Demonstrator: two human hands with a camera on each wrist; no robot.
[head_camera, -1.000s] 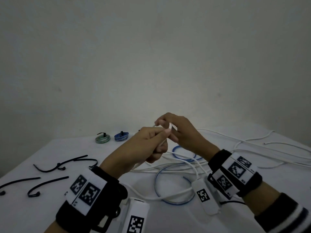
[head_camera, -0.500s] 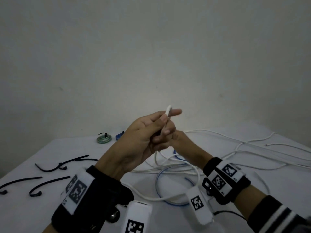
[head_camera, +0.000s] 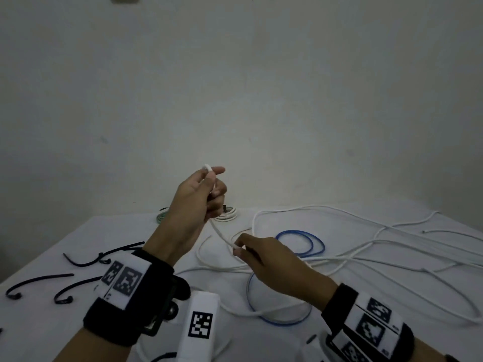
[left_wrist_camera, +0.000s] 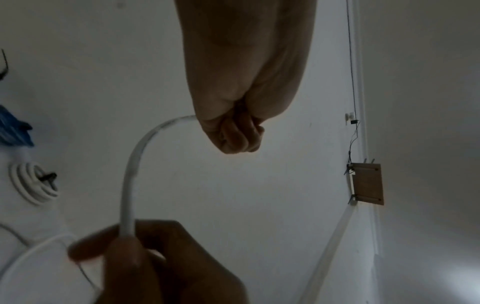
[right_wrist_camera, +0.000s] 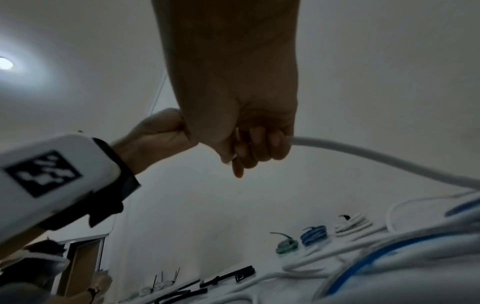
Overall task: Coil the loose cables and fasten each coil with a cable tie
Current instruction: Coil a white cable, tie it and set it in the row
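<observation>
Now the left hand is raised above the white cloth-covered tabletop, its grip curled round the end of the thick white round cable, whose tip projects above the forefinger; the right hand sits lower and nearer the tabletop, thumb and forefinger pinching the same cable further along; half a second earlier the two hands were pressed together, and they now stand apart with a short span of cable slanting between them. From the right hand's pinch the cable runs down into loose white loops spread over the right half of the tabletop, crossing the loose thin blue cable. Finished work lies at the far edge: a green coil, a blue coil and a white coil, each bound by a black tie. Spare black plastic cable ties lie at the left of the tabletop, well apart from the hands. In the left wrist view the closed fingers hide the cable end.
</observation>
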